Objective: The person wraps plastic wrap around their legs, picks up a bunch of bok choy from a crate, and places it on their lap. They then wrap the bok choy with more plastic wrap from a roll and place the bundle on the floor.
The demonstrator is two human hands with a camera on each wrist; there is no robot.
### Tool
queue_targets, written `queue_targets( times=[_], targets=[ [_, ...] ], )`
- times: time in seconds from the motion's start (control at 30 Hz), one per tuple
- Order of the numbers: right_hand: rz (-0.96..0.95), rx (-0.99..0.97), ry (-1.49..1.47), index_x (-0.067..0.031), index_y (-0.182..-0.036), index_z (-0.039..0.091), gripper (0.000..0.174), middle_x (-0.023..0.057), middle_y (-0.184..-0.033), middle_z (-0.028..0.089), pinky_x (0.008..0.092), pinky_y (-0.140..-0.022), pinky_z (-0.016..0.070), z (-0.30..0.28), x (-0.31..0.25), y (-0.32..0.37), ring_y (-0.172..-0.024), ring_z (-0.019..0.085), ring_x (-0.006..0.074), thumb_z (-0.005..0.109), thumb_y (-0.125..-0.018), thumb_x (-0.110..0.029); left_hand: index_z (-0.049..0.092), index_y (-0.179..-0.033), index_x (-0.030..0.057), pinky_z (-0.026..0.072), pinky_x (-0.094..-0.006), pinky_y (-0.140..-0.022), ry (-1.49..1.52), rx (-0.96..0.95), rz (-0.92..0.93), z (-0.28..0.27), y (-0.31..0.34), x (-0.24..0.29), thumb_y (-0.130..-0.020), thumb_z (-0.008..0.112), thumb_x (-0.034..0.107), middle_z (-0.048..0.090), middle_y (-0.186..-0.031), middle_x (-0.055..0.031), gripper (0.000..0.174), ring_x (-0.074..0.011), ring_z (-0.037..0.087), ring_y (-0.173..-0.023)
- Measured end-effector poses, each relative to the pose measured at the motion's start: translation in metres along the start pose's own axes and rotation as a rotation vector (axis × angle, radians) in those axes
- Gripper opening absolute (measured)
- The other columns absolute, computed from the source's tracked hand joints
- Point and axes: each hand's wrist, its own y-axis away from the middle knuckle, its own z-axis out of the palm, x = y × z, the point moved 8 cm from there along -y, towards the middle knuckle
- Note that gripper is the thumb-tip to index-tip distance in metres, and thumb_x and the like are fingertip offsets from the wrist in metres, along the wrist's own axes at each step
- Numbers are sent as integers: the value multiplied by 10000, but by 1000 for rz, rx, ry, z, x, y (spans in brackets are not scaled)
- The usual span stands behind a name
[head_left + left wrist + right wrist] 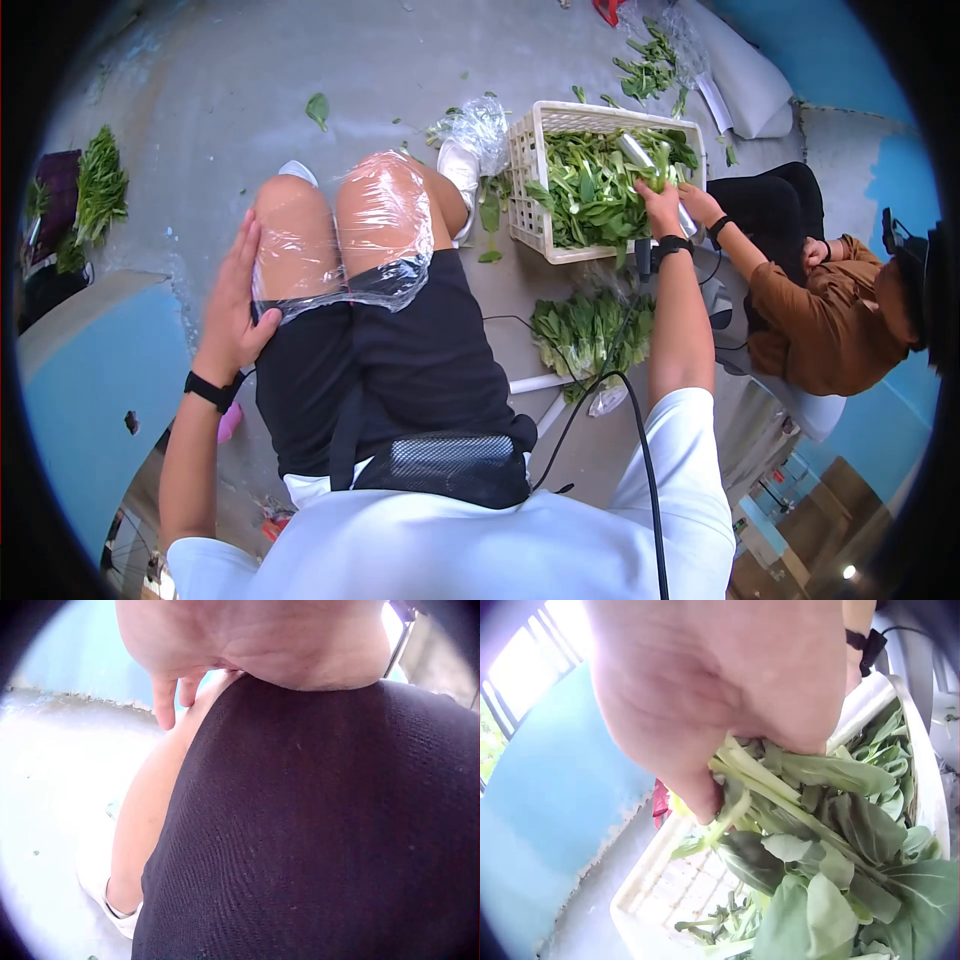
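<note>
My right hand (660, 210) reaches over the white plastic crate (527, 200) and grips a bunch of leafy greens by the stalks. In the right wrist view the pale stems of the held greens (761, 776) run out from under the fingers, and broad leaves spread below. More cut greens (580, 195) fill the crate. My left hand (230, 305) lies along the side of my left thigh, beside the black shorts (310, 380), holding nothing. The left wrist view shows its fingers (163, 705) pointing down past the leg.
Another person (815, 310) sits right of the crate, one hand (702, 205) at its edge close to mine. Bundled greens (590, 330) lie on the floor before the crate. Clear plastic film (385, 200) covers my knees. A black cable (640, 430) crosses my right side.
</note>
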Motion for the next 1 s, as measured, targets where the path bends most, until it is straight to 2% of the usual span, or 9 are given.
queue_targets(
  times=[0.23,0.33,0.43,0.67,0.7,0.73,0.8,0.83,1.0],
  targets=[
    [-53,216,33,-16,-1184,687,314,43,-1015,734,308,-793,502,-52,6,-13,-870,656,135,779,-932,-180,266,-1656,59,283,-462,-1251,-5,10,34,-2,7,2,-924,576,548,276,-1708,-196,934,-395,320,-1550],
    [-83,148,77,-27,-1222,670,307,36,-1026,729,302,-809,512,-60,-7,0,-893,668,132,753,-966,-174,268,-1655,60,290,-462,-1249,13,34,40,-3,11,4,-919,586,510,278,-1709,-188,919,-393,322,-1549],
    [-207,-310,21,-4,-1299,621,305,92,-1163,754,309,-943,530,-70,26,-45,-1071,689,142,659,-1035,-153,256,-1656,43,252,-458,-1263,11,25,39,-3,12,3,-943,546,554,260,-1711,-209,923,-393,284,-1568],
    [-145,-47,-470,-33,-1106,546,71,105,-1098,717,269,-806,523,-66,14,-26,-857,666,151,555,-1044,-1,267,-1655,57,256,-451,-1263,24,35,55,-4,12,6,-953,538,560,264,-1711,-202,906,-387,295,-1564],
    [-254,-360,-571,-73,-1120,555,77,56,-1099,704,260,-814,516,-66,71,-84,-883,649,137,524,-1064,-30,268,-1655,58,256,-451,-1263,24,33,56,-4,12,5,-955,536,565,264,-1711,-202,905,-386,296,-1563],
    [-256,-360,-569,-73,-1120,555,77,56,-1099,704,260,-814,516,-63,65,-76,-883,649,137,524,-1064,-30,268,-1655,58,256,-451,-1263,25,35,57,-3,12,5,-955,536,565,264,-1711,-202,905,-386,296,-1563],
    [15,-512,-1113,-107,-1163,574,100,12,-1121,684,272,-845,510,-28,33,-18,-928,637,119,496,-1102,-116,268,-1655,59,256,-450,-1263,33,42,58,-2,13,3,-957,531,574,263,-1711,-201,906,-384,296,-1563],
    [279,-18,-843,-95,-1265,601,200,69,-1157,681,451,-953,539,-32,19,25,-1054,669,261,516,-1096,-161,268,-1655,59,256,-450,-1263,34,43,56,-1,13,3,-957,531,574,263,-1711,-201,906,-384,296,-1563],
    [369,-98,-1047,-76,-1282,602,247,119,-1270,687,501,-1049,525,-11,83,3,-1158,673,320,520,-1093,-213,289,-1652,91,294,-456,-1252,54,82,66,-2,13,1,-887,610,421,283,-1708,-181,893,-395,342,-1536]
  ],
)
